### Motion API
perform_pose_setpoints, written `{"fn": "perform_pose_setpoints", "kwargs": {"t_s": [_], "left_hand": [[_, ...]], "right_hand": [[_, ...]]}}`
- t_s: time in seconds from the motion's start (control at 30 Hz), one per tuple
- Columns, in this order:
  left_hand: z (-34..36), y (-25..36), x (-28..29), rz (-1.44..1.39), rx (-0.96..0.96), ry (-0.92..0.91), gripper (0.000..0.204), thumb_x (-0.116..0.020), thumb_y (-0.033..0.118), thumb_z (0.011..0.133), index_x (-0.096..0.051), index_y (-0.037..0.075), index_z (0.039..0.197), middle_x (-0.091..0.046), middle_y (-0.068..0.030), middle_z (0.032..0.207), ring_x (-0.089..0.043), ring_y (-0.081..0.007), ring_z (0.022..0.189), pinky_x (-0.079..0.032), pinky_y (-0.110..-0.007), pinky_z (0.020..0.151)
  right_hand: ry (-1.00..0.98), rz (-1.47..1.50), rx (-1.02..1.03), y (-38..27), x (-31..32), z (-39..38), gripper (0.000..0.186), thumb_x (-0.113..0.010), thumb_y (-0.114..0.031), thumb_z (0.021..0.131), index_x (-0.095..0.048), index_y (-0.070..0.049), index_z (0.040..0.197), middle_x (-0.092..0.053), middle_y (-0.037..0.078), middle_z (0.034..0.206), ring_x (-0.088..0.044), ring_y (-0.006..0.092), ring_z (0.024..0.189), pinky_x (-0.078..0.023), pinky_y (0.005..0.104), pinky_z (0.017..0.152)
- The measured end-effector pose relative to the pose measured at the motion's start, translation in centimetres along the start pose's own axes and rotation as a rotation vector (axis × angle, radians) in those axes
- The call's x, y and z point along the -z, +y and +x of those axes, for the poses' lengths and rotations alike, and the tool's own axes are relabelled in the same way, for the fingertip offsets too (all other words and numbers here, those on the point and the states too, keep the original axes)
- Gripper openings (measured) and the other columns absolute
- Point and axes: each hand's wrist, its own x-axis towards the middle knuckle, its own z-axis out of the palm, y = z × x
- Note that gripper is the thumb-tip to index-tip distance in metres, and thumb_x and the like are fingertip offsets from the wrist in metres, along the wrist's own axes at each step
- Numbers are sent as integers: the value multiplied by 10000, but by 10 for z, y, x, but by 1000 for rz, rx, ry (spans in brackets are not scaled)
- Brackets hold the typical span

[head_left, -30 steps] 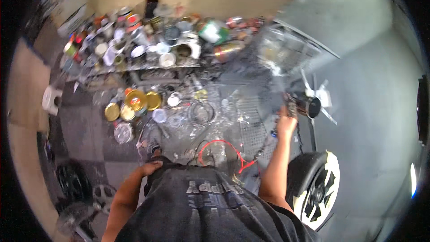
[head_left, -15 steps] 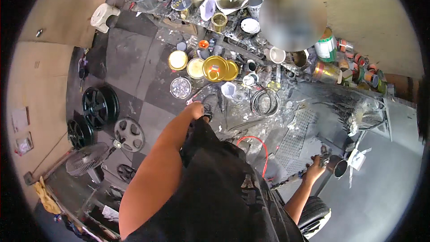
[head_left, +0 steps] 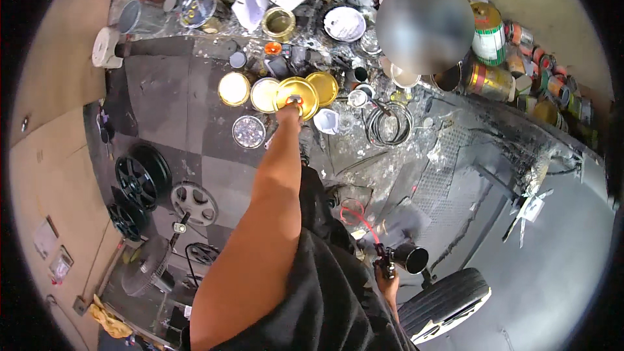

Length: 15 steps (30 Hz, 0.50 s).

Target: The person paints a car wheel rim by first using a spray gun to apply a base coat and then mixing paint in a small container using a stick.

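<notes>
Stretched forward over the floor, my left hand (head_left: 290, 115) is at the near edge of a large round gold can (head_left: 298, 91) with a red-orange label. Its fingers look closed, but what they hold is hidden beneath them. Further gold-rimmed cans with pale tops (head_left: 234, 89) stand beside it, along with a gold lid (head_left: 323, 88). My right hand (head_left: 387, 281), low at the right, grips a spray gun (head_left: 386, 260) with a black cup (head_left: 411, 258). A red hose (head_left: 367, 224) runs close by the gun.
A cluttered bench (head_left: 214, 45) bears paint cans and tubs across the far side. Black wheel rims (head_left: 143, 175), a grey wheel cover (head_left: 194, 205) and a fan (head_left: 146, 266) stand left. A tyre (head_left: 445, 305) lies low right; a coiled cable (head_left: 389, 123) rests mid-floor.
My left hand has moved forward and slightly right onto the gold can. My right hand, with the spray gun, has come left and down in the picture. The view has shifted.
</notes>
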Motion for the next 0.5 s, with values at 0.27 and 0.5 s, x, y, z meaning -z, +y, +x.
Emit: {"fn": "perform_pose_setpoints", "kwargs": {"t_s": [0.27,0.5], "left_hand": [[-9,29,7,1565,-1012,-25,320,-639,262,895,-686,87,1159,-641,-154,1242,-601,-358,1175,-517,-464,977],[-46,60,-11,2073,-1015,-147,330,-548,228,955,-672,107,1235,-610,-105,1353,-577,-297,1243,-508,-431,997]], "right_hand": [[-2,24,51,-2,-11,-5,250,-718,-71,907,-602,-10,1119,-690,85,955,-644,129,838,-512,290,710],[-36,349,-185,-9,-17,-4,236,-684,-83,928,-606,-18,1141,-691,84,991,-652,146,750,-555,302,600]]}}
